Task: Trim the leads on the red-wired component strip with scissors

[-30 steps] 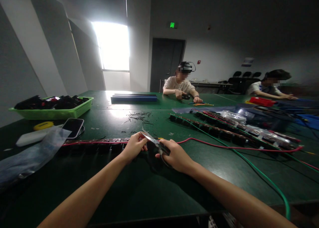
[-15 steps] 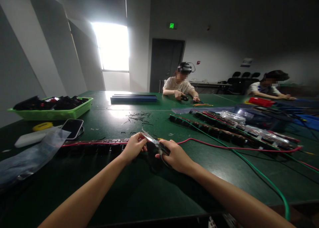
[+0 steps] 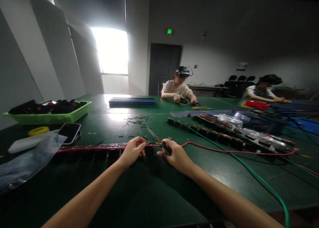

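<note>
**Scissors (image 3: 156, 138) drawn back from the left hand's (image 3: 133, 151) fingertips**

The green tabletop (image 3: 211, 162) spans the near and middle ground. Along its near left side lies a long black component strip (image 3: 99, 152), the piece at hand, reaching right beneath the person's fingers; more strips (image 3: 206, 132) lie at the right, farther off. A green plastic basket (image 3: 79, 114) of dark parts sits at the left edge, and a co-worker (image 3: 175, 88) sits across the table.

The left hand is at the right stretch of the near strip, thumb and forefinger brought together in a pinch; whether anything small lies between them cannot be told. The right hand (image 3: 177, 156), just to its right, is wrapped around the scissors' dark handles.

That tool shows the fresh change: half a second ago its blades lay across the left fingertips, and now they stand apart from them, pointing far and left, looking almost closed. This suggests the blades are off the work for the moment and nothing is being cut.

Smaller still, a red wire (image 3: 190, 143) follows the strip and runs on to the right, and dark clippings (image 3: 136, 120) are scattered just beyond the hands, much as before.
</note>
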### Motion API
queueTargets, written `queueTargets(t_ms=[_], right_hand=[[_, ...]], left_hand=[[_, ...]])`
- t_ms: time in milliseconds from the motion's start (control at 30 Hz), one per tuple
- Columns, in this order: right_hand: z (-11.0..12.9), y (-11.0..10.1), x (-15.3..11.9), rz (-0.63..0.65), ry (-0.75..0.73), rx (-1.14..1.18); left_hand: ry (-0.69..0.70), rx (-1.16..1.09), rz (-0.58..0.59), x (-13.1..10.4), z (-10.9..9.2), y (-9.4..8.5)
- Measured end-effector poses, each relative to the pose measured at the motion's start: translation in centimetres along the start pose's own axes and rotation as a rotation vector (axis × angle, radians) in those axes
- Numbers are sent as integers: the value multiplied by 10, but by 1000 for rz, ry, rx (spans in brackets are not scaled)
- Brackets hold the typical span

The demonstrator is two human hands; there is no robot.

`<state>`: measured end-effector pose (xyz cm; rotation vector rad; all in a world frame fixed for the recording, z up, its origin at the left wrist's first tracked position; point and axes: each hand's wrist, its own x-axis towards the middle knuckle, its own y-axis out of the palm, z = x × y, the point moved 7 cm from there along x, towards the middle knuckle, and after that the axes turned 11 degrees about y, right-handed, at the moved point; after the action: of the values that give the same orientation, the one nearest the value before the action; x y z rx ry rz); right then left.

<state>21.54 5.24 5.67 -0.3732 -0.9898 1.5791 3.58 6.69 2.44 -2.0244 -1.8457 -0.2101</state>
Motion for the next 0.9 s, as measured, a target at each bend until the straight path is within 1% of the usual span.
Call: queueTargets(t_ms=[233, 433, 633, 900], right_hand=[[11, 1, -7, -22, -68, -99], [17, 6, -10, 41, -89, -120], [17, 9, -11, 78, -94, -138], [14, 11, -10, 72, -91, -149]], left_hand=[[-15, -47, -23, 0, 2, 1], [7, -47, -1, 0, 2, 1], [6, -55, -2, 1, 5, 0], [15, -36, 1, 1, 3, 0]])
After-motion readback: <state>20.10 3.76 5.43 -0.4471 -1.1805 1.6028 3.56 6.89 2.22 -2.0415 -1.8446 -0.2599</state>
